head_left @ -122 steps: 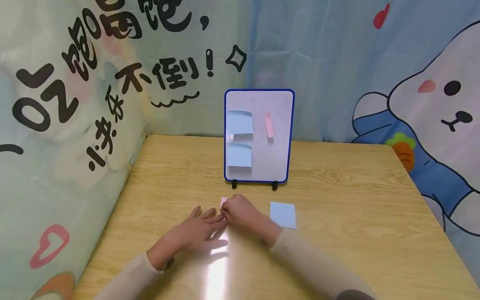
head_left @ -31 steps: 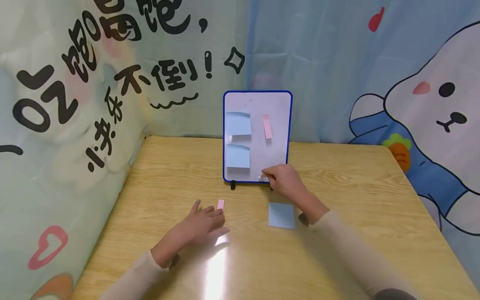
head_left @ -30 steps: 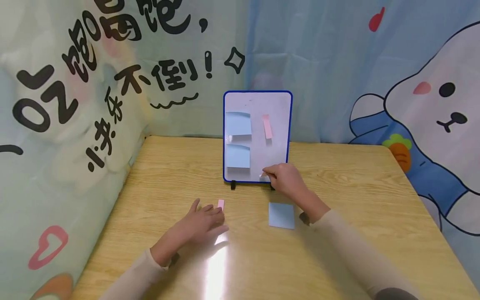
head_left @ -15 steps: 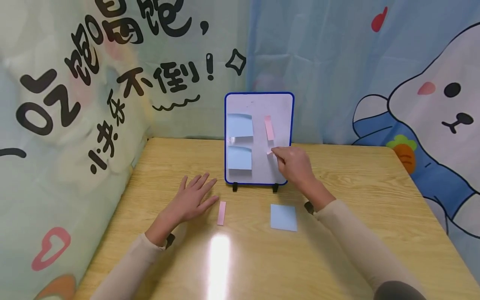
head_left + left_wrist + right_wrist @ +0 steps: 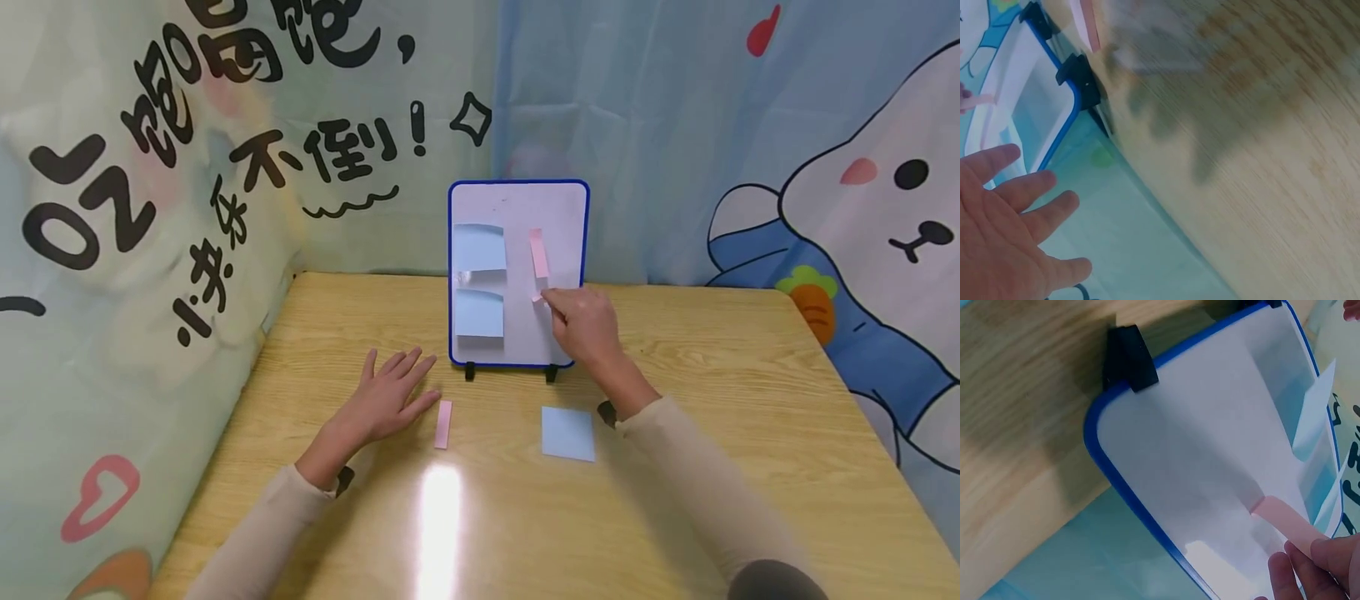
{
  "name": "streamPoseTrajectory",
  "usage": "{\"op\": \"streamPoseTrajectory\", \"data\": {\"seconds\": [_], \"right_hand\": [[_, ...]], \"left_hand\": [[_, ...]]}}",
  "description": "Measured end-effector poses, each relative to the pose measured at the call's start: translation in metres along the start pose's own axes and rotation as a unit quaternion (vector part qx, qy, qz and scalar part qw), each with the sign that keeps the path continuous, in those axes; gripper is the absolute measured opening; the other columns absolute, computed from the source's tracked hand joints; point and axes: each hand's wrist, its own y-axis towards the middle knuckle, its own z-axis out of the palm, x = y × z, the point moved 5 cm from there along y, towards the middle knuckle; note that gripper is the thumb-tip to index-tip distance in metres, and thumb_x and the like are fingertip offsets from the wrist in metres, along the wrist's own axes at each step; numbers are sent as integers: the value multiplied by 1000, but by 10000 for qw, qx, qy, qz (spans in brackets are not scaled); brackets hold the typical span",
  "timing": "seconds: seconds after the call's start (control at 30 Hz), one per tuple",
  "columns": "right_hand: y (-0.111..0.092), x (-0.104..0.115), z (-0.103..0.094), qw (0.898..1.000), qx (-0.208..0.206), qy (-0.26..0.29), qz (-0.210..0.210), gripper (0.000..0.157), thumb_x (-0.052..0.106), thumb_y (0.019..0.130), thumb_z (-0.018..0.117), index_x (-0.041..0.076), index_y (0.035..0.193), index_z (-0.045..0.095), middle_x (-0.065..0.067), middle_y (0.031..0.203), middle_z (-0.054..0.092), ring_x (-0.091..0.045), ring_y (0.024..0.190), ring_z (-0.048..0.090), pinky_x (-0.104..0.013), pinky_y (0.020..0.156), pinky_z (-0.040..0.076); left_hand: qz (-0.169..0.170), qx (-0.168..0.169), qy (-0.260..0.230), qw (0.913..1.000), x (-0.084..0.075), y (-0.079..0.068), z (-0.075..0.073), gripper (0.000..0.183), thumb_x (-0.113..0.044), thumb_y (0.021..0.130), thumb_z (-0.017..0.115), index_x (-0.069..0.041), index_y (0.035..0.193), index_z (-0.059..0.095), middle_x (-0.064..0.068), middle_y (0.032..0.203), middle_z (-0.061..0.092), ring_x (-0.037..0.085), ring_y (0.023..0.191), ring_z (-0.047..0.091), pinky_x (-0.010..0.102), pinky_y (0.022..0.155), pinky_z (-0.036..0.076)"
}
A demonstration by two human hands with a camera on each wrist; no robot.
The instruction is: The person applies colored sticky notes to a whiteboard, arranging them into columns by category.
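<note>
My right hand [image 5: 587,327] pinches a pink sticky-note strip [image 5: 1290,520] between thumb and fingers, at the right half of a small whiteboard [image 5: 517,342]. Another pink strip [image 5: 538,254] is stuck just above it on the board. In the right wrist view the held strip's free end curves toward the board. My left hand [image 5: 382,402] has its fingers spread, left of a pink strip [image 5: 443,425] lying on the table. The left wrist view shows that hand [image 5: 1007,231] with straight fingers, holding nothing.
Two blue sticky notes, one upper [image 5: 480,247] and one lower [image 5: 480,313], hang on the board's left side. Black clip feet [image 5: 469,372] support the board. A blue square note [image 5: 567,433] lies on the wooden table [image 5: 675,367]. A printed curtain [image 5: 637,125] stands behind.
My right hand has carried a pink strip from the table to the board, up from its bottom edge to below the stuck strip. My left hand has moved forward, uncovering the strip on the table.
</note>
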Motion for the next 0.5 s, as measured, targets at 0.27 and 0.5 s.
{"op": "streamPoseTrajectory", "data": {"seconds": [0.27,0.5], "right_hand": [[-11,3,12,9998,158,91,-28,20,5,93,63,6,108,77,-14,96,77,-31,78,71,-42,69,53],[-17,4,18,9997,256,-6,-42,20,1,91,61,5,99,79,-12,87,77,-27,71,68,-41,68,52]], "left_hand": [[111,-83,84,9999,-2,3,0,64,-54,102,41,-18,155,35,12,161,32,36,147,31,68,117,2],[468,-274,294,9981,-21,20,-8,64,-55,102,39,-17,154,36,9,163,29,33,149,28,67,117,1]]}}
